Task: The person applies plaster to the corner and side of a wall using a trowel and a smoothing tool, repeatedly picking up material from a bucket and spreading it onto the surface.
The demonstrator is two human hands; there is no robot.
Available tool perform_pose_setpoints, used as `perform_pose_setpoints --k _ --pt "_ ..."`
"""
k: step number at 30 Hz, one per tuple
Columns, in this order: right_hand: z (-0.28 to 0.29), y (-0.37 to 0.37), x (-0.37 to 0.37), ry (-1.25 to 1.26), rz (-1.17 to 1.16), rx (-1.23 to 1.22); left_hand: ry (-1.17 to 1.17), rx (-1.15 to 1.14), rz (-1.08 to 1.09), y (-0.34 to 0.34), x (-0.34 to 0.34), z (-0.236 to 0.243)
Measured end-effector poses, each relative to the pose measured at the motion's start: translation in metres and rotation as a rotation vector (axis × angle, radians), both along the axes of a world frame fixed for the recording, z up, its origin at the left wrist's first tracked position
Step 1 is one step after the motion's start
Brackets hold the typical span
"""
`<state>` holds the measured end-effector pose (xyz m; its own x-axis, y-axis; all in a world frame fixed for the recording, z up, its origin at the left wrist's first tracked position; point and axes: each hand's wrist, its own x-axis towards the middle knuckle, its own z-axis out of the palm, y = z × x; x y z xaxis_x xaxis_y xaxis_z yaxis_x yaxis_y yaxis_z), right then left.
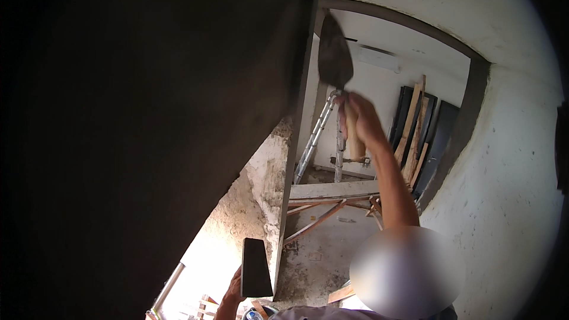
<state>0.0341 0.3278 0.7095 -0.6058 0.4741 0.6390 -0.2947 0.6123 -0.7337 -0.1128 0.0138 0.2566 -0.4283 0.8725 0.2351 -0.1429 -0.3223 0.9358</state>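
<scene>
My right hand (365, 120) is raised and wrapped round the wooden handle of a pointed trowel (336, 59). The dark metal blade points upward, close to the edge of the dark wall face (255, 53) on the left. I cannot tell whether blade and wall touch. Low down, my left hand (235, 288) grips a dark rectangular board (256, 268), perhaps a plastering float. Its flat face is turned to me, and most of the fingers are behind it.
Past the grey-edged opening (479, 95) stands a metal ladder (315, 136). Wooden planks (410, 130) and dark panels (435, 148) lean at the back wall. A timber trestle with a pale plank (335, 189) crosses the room. The patchy wall end (275, 172) is rough. A blur covers the lower right.
</scene>
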Motion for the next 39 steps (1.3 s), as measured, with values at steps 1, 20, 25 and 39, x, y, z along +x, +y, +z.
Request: perform_pose_setpoints --k 1,20,25,39 --pt "0.023 -0.001 -0.003 0.009 0.022 -0.142 0.026 -0.031 0.025 -0.005 -0.001 0.000" --pt "0.090 0.149 -0.070 -0.090 0.476 0.063 -0.587 -0.082 0.417 -0.038 0.046 -0.098" --pt "0.000 0.148 -0.052 -0.167 0.450 0.175 -0.597 -0.090 0.457 -0.049 0.053 -0.092" --pt "0.099 0.028 -0.064 0.193 -0.389 0.621 -0.587 -0.069 0.256 -0.053 -0.014 -0.101"
